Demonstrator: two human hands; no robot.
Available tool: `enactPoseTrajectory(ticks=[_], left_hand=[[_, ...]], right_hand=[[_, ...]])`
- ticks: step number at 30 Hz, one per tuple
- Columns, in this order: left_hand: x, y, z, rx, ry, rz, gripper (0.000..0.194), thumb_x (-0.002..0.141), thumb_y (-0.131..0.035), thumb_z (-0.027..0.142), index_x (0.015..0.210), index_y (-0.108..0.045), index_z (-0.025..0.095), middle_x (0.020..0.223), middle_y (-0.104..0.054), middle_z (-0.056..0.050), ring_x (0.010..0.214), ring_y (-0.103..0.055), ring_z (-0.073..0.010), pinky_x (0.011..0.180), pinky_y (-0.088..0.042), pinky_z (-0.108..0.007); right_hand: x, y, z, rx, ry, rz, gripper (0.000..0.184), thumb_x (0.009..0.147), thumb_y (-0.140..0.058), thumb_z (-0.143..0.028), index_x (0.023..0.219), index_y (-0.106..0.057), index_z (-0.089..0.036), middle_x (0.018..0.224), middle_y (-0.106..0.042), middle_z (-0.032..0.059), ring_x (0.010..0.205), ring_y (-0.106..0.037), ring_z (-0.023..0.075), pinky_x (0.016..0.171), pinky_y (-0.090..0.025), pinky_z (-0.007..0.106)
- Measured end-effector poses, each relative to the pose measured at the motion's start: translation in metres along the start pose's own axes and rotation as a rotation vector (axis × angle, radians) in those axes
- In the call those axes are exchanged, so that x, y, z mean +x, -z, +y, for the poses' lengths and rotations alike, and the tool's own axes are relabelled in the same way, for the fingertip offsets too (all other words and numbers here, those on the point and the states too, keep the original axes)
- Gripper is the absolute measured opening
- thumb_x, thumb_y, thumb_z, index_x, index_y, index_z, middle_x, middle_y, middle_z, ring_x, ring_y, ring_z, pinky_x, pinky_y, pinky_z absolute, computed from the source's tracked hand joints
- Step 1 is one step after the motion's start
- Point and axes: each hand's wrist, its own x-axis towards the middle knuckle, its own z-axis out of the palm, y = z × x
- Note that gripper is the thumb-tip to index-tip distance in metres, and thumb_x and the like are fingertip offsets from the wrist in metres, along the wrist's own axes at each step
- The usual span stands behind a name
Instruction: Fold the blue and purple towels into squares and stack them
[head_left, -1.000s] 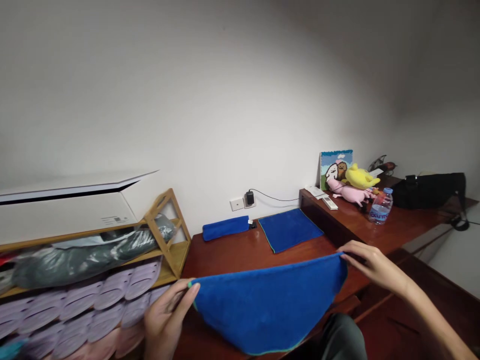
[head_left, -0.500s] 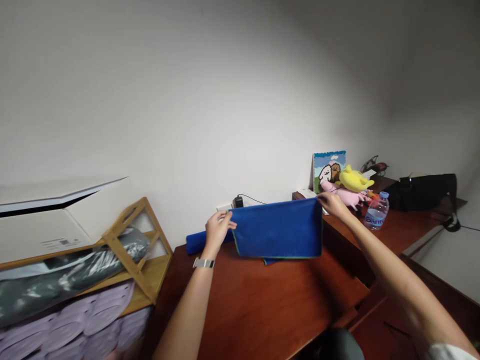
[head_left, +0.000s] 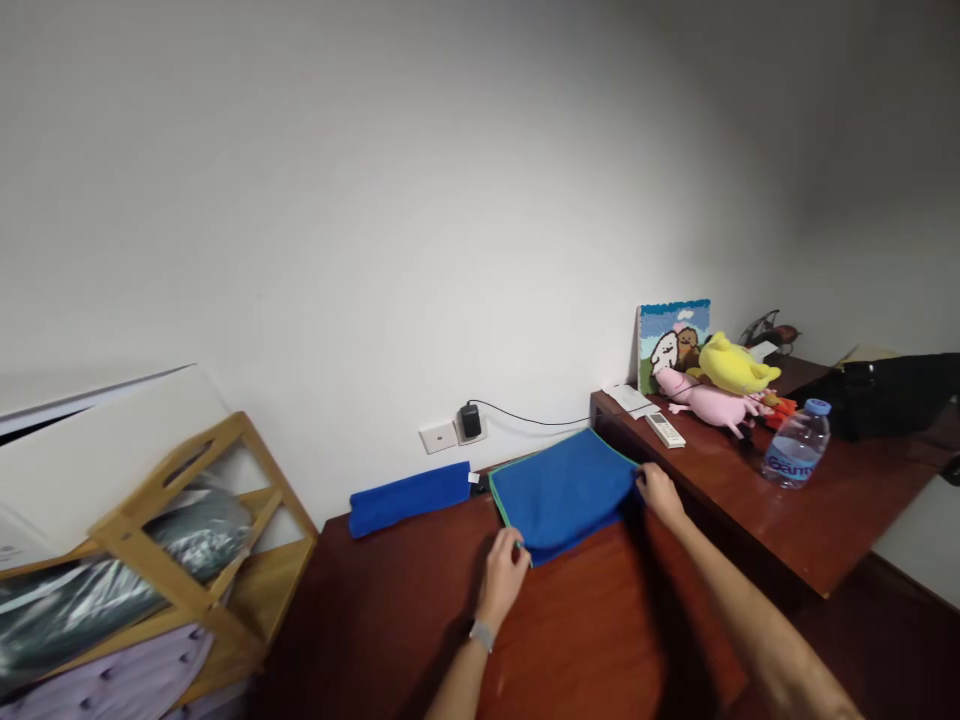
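A blue cloth [head_left: 566, 490] with green edging lies spread on the reddish-brown wooden table [head_left: 442, 580], close to the wall. Its near-left corner is pinched by my left hand [head_left: 504, 575], which wears a wristwatch [head_left: 481, 634]. At the near-right corner, my right hand [head_left: 660, 495] has its fingers closed on the fabric. Another layer of blue fabric shows under the near edge. Left of it, a folded strip of blue cloth [head_left: 409, 498] with a small white tag rests along the table's back.
To the right, a higher desk [head_left: 750, 500] bears a water bottle [head_left: 796, 445], pink and yellow plush toys [head_left: 739, 365], a remote control [head_left: 665, 430] and a picture [head_left: 671, 335]. A black adapter [head_left: 470, 420] is plugged into the wall, its cable running right. A wooden rack [head_left: 225, 560] stands left.
The blue cloth, held up in the air before, is now lowered and laid on the table. Both hands moved down with it, still holding its near corners. The view shifted slightly.
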Motion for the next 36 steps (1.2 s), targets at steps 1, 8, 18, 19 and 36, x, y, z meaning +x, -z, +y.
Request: enactPoseTrajectory(ticks=[1,8,18,19,36], left_hand=[[-0.015,-0.01,-0.006,0.022,-0.014,-0.049,0.014,0.085,-0.048,0.026,0.087,-0.061,0.031,0.095,-0.074,-0.011,0.09,-0.079,-0.0322,0.082,-0.064,-0.047],[-0.026,-0.031,-0.028,0.126,-0.079,-0.188,0.026,0.096,-0.042,0.029,0.1,-0.067,0.034,0.119,-0.075,-0.017,0.113,-0.078,-0.0398,0.099,-0.064,-0.057],[-0.028,-0.028,-0.041,0.248,-0.135,-0.36,0.041,0.102,-0.034,0.034,0.117,-0.071,0.039,0.137,-0.074,-0.013,0.112,-0.08,-0.0366,0.091,-0.068,-0.049],[-0.03,-0.025,-0.043,0.287,-0.129,-0.377,0.044,0.102,-0.031,0.033,0.119,-0.071,0.038,0.135,-0.075,-0.014,0.109,-0.08,-0.0373,0.088,-0.069,-0.05],[-0.046,0.011,-0.052,0.375,-0.181,-0.453,0.039,0.1,-0.037,0.04,0.099,-0.077,0.036,0.132,-0.074,-0.013,0.077,-0.08,-0.0353,0.073,-0.068,-0.055]], right_hand=[[-0.013,-0.014,0.008,-0.011,-0.023,-0.037,0.029,0.093,-0.052,-0.01,0.108,-0.076,-0.017,0.115,-0.077,0.0125,0.101,-0.076,0.023,0.089,-0.056,0.03],[-0.037,-0.063,0.052,0.001,0.047,-0.158,0.038,0.092,-0.053,-0.012,0.123,-0.075,-0.019,0.134,-0.073,0.0146,0.124,-0.071,0.0272,0.111,-0.053,0.037],[-0.029,-0.081,0.085,0.014,0.108,-0.227,0.05,0.095,-0.045,-0.012,0.137,-0.073,-0.016,0.145,-0.071,0.014,0.139,-0.065,0.0254,0.123,-0.046,0.041],[-0.03,-0.079,0.086,0.007,0.106,-0.236,0.051,0.095,-0.045,-0.013,0.137,-0.073,-0.017,0.144,-0.072,0.0134,0.138,-0.065,0.0257,0.123,-0.046,0.041],[-0.073,-0.035,0.075,-0.168,0.294,-0.324,0.055,0.09,-0.046,-0.001,0.132,-0.076,-0.019,0.137,-0.075,0.0138,0.129,-0.07,0.0284,0.115,-0.052,0.038]])
